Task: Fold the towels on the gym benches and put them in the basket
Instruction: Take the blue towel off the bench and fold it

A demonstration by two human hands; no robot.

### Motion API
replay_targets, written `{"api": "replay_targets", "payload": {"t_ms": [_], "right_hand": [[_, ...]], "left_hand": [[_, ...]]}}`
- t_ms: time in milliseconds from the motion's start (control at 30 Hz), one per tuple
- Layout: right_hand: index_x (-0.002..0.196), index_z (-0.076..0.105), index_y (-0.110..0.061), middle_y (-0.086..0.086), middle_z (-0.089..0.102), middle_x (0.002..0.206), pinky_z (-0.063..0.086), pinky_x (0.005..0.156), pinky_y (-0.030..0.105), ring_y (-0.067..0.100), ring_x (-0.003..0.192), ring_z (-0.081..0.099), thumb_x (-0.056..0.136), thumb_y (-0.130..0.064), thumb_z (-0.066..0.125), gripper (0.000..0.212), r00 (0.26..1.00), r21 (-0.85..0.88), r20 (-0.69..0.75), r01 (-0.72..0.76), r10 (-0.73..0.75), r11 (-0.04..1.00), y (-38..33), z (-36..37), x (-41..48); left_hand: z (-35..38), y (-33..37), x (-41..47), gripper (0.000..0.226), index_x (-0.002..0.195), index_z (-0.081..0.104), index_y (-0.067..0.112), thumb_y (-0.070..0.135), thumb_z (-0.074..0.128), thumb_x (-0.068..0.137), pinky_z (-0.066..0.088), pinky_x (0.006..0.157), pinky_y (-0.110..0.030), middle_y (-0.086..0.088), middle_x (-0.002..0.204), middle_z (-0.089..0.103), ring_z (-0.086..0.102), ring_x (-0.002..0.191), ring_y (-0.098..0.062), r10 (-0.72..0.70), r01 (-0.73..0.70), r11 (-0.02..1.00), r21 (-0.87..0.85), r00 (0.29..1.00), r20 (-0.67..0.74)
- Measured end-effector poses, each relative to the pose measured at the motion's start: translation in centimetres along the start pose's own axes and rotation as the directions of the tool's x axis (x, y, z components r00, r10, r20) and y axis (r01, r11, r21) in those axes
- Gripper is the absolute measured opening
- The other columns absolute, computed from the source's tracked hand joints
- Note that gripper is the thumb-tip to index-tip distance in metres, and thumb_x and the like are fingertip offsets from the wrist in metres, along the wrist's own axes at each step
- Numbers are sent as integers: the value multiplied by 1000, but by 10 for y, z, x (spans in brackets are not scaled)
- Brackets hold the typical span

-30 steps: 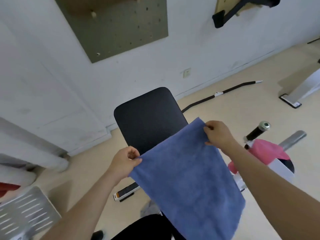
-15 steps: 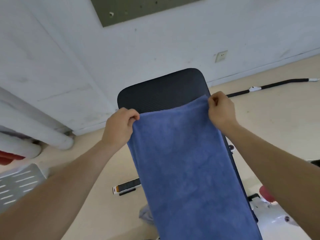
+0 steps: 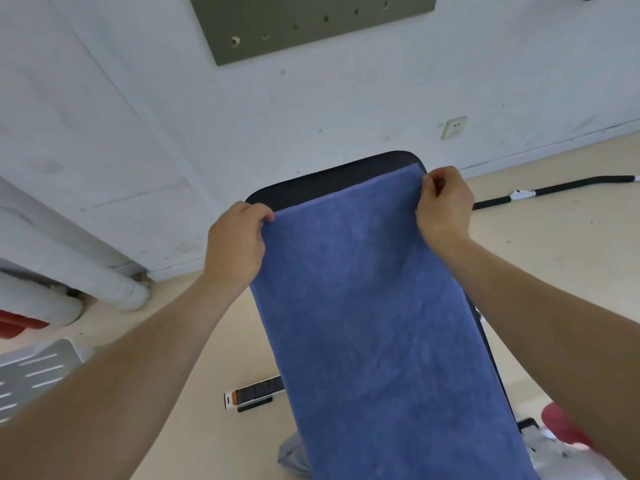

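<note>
The left hand point(image 3: 239, 237) and the right hand point(image 3: 445, 202) are each pinching a far corner of the blue towel point(image 3: 374, 323), with fingers curling over its top edge. The towel is lying spread along the dark padded counter point(image 3: 311, 188), running from between the hands back toward the person. It is looking soft, light and limp, so it will probably be sagging wherever nothing is supporting it. Holding it by the corners is likely giving the cleanest fold.
</note>
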State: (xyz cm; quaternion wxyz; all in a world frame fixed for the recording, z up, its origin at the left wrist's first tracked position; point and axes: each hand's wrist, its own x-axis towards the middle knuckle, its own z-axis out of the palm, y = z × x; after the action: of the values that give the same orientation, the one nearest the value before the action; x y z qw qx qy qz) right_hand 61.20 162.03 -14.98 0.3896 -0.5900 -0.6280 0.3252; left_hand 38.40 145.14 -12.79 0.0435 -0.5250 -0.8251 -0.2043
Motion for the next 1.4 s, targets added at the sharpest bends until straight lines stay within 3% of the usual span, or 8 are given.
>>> {"api": "replay_targets", "payload": {"t_ms": [234, 334, 501, 667, 801, 968, 1235, 1401], "right_hand": [[96, 55, -11, 1, 58, 88, 42, 73, 32, 18, 81, 50, 96, -18, 39, 18, 999, -37, -48, -13, 11, 999, -10, 12, 17], [99, 56, -10, 8, 60, 101, 35, 73, 28, 20, 84, 49, 97, -20, 39, 20, 999, -121, -37, 28, -33, 992, -4, 16, 18], [136, 44, -16, 11, 42, 136, 38, 88, 37, 33, 117, 46, 98, -33, 39, 41, 998, -193, 44, 45, -38, 980, -22, 18, 14], [150, 26, -28, 11, 20, 156, 37, 102, 46, 34, 137, 25, 95, -40, 44, 59, 907, -380, 179, 422, -382, 823, -27, 8, -31], [151, 3, -38, 8, -2, 162, 27, 110, 56, 31, 148, 2, 87, -74, 23, 76, 840, -542, 477, 512, -258, 666, 3, 22, -50], [149, -8, -41, 6, -12, 161, 16, 112, 57, 31, 148, -6, 83, -80, 12, 80, 825, -586, 516, 537, -231, 607, 17, 28, -46], [149, 28, -29, -2, 20, 159, 26, 115, 38, 15, 146, 16, 98, -37, 45, 54, 873, -298, 434, 373, -223, 879, 20, -34, -78], [127, 54, -31, -9, 56, 126, 49, 89, 31, 8, 114, 54, 94, -27, 53, 33, 974, -82, 102, -196, 204, 977, 93, -125, -177]], "left_hand": [[0, 3, 26, 31, 106, 70, 9, -2, 46, 90, 41, 84, -31, -9, 110, 63, 58, 99, -28, 16, -16, 1000, 7, 1000, -9], [3, 6, 18, 34, 108, 68, 9, -5, 53, 82, 36, 90, -35, -9, 119, 58, 50, 109, -31, 46, -36, 983, 180, 998, -53], [28, 37, -39, 68, 127, 57, 14, -5, 70, 64, 41, 100, -50, -18, 141, 44, 40, 127, -37, 333, -348, 925, 154, 936, 115], [36, 53, -54, 83, 144, 7, 53, 61, 59, 80, 7, 107, -70, 2, 155, -27, -25, 143, -29, 60, -166, 967, 194, 886, 460], [37, 58, -43, 105, 140, -6, 59, 64, 71, 67, 7, 102, -77, 5, 151, -37, -34, 138, -34, 21, -137, 969, 207, 875, 484], [40, 63, -38, 109, 139, -3, 60, 64, 75, 63, 6, 102, -78, 7, 151, -37, -34, 138, -33, -37, -89, 968, 233, 873, 487], [32, 66, -54, 103, 145, 5, 51, 53, 76, 70, 7, 114, -61, 1, 158, -19, -17, 145, -28, 56, -112, 986, 125, 921, 385], [39, 73, -159, 57, 128, 54, 25, 16, 78, 76, 47, 95, -34, -2, 142, 38, 42, 123, -22, 363, -335, 928, -164, 913, 187]]}}
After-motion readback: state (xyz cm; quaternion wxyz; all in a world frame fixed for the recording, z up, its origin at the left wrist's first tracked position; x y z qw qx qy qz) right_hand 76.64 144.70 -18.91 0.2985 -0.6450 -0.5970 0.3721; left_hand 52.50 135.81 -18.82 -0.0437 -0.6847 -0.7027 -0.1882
